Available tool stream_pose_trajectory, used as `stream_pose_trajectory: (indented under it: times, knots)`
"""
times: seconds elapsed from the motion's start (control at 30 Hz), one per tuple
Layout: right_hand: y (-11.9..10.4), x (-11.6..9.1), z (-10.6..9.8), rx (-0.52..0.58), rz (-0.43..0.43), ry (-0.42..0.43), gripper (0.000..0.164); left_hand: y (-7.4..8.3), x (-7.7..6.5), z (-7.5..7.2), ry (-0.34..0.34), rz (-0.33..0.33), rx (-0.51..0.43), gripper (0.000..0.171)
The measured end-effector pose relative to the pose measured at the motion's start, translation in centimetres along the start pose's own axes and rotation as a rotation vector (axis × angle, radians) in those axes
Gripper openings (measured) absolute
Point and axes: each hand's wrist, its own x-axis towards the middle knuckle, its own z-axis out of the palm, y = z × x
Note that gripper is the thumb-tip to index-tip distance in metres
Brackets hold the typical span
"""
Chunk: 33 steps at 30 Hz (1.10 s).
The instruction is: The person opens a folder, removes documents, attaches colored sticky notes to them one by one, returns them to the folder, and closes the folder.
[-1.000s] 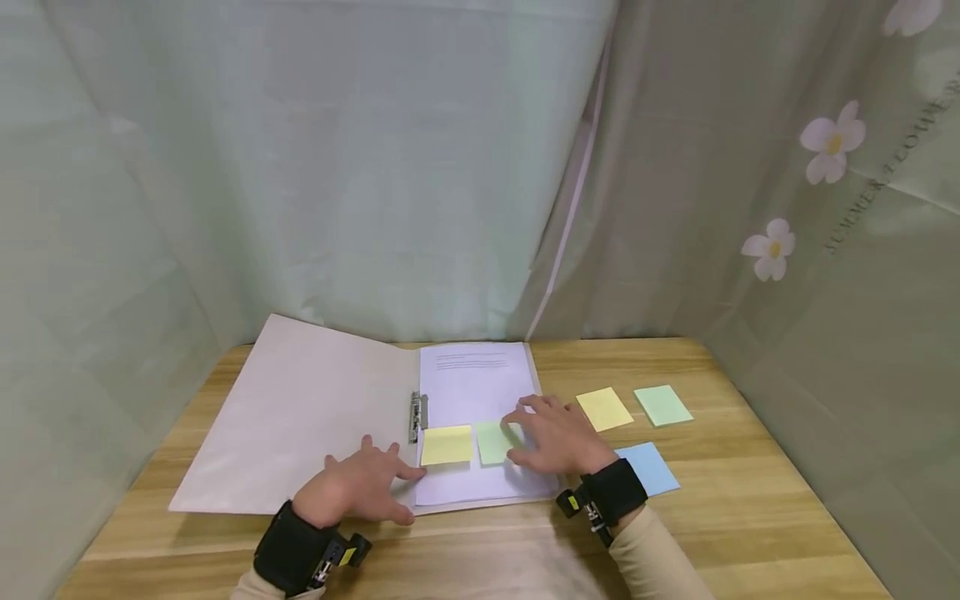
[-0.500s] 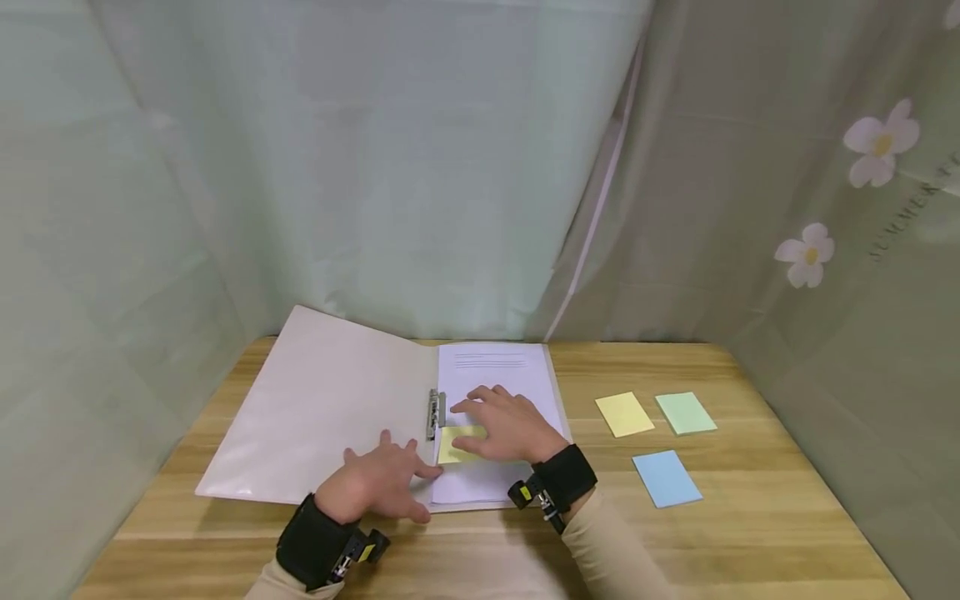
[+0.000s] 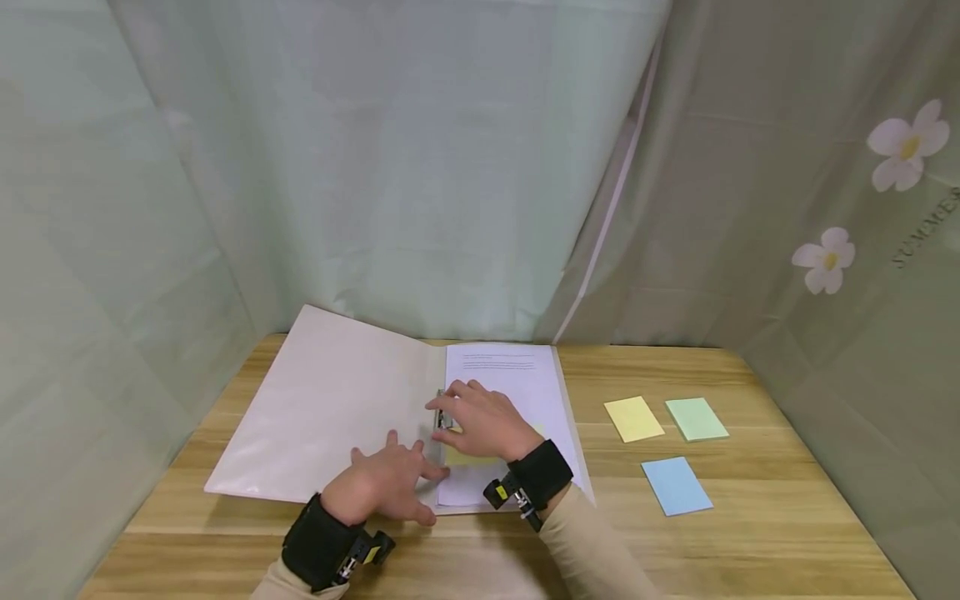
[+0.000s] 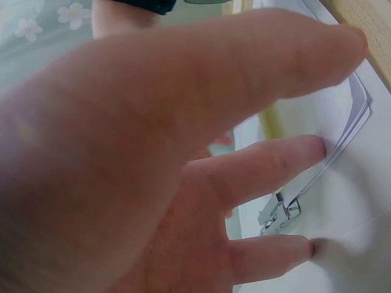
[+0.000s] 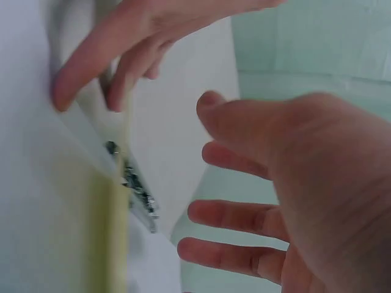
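Spread fingers (image 4: pixel 269 168) of our left hand (image 3: pixel 386 483) touch the open folder (image 3: pixel 330 400), lower centre of the head view. Our right hand (image 3: pixel 487 421), thumb and fingers apart, hangs over a yellow note (image 3: pixel 467 459) on the white paper (image 3: pixel 536 392) (the metal clip (image 5: pixel 140 192) sits near its fingertips). Lower right, a yellow square (image 3: pixel 633 419), green square (image 3: pixel 697 418) and blue square (image 3: pixel 677 486) lie.

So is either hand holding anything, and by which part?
Nothing is held: the left hand rests on the binder; the right hand hovers near the metal clip.
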Motion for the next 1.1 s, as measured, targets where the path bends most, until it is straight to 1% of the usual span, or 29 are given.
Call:
stream_pose_trajectory:
  times: [0.1,0.17,0.27,0.33,0.4,0.43,0.57,0.63,0.67,0.87,0.9,1.07,1.1]
  knots:
    - [0.1,0.3,0.7,-0.001,0.02,-0.03,0.043,0.0,0.1,0.1,-0.002,-0.013,0.003,0.066]
    - [0.2,0.5,1.2,0.007,0.036,-0.054,0.041,-0.3,0.5,0.5,-0.002,-0.017,0.003,0.067]
    - [0.3,0.7,1.8,0.011,0.053,-0.064,0.034,-1.5,1.8,1.9,-0.001,-0.023,0.018,0.068]
    - [0.4,0.8,2.1,0.009,0.06,-0.055,0.028,-2.4,2.9,2.9,0.008,-0.016,0.036,0.068]
    - [0.4,0.9,2.4,0.01,0.065,-0.04,0.023,-3.0,3.5,3.5,0.01,-0.014,0.043,0.068]
    - [0.4,0.9,2.4,0.011,0.069,-0.034,0.021,-3.0,3.5,3.5,0.019,-0.009,0.042,0.067]
    - [0.4,1.1,2.7,0.014,0.085,-0.011,0.018,-1.0,1.5,1.4,0.008,-0.016,0.004,0.065]
    - [0.4,1.2,2.9,0.013,0.096,-0.001,0.017,-0.4,0.7,0.7,0.003,-0.02,-0.01,0.065]
    - [0.4,1.2,3.0,0.012,0.101,0.005,0.015,-0.2,0.6,0.5,-0.001,-0.02,-0.011,0.065]
    - [0.1,1.3,3.4,0.037,0.12,0.05,0.007,-1.9,2.2,2.2,0.005,-0.007,0.014,0.065]
    - [0.4,1.4,4.0,0.037,0.107,0.075,0.008,-2.0,2.3,2.3,0.004,-0.009,0.014,0.065]
    - [0.4,1.5,4.3,0.053,0.116,0.091,0.008,-2.2,2.7,2.4,-0.003,-0.011,0.0,0.067]
    - [0.4,1.6,4.3,0.056,0.12,0.089,0.009,-2.1,2.5,2.1,-0.01,-0.013,-0.01,0.068]
